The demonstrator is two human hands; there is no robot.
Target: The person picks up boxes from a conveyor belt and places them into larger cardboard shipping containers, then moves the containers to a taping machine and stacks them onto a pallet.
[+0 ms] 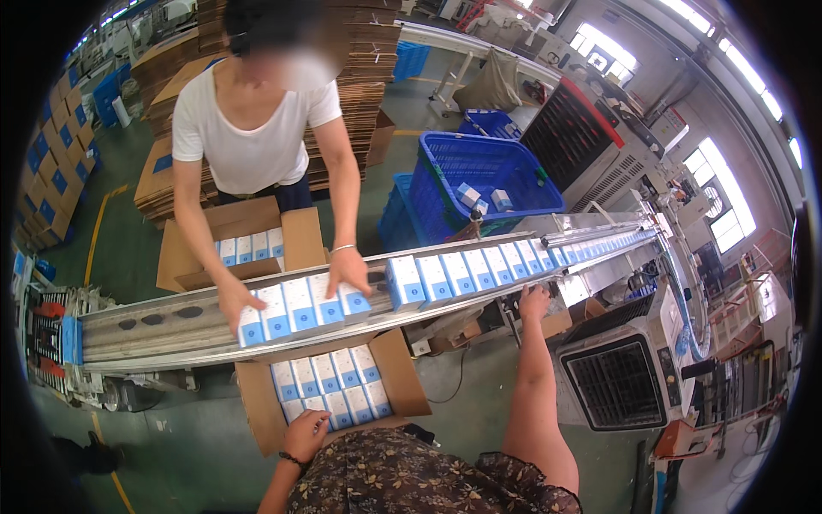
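I am wearing a dark top (385,471) patterned with pale flowers, and a dark bracelet (293,460) is circling my left wrist. On the greyish conveyor (188,315), marked with dark oval spots, the cartons (432,278) are showing white and blue. On my side of the conveyor, a brown box (400,374) is framing more white-and-blue cartons (325,368). Beyond the conveyor, a co-worker's white shirt (248,133) and a blue crate (484,154) are showing.

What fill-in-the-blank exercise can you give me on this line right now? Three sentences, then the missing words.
The wearer's ____ hand is at the near carton.
The co-worker's hands touch a row of small boxes on the ____.
The large plastic crate holding loose boxes is ____ in colour.
Missing words: left; conveyor; blue.
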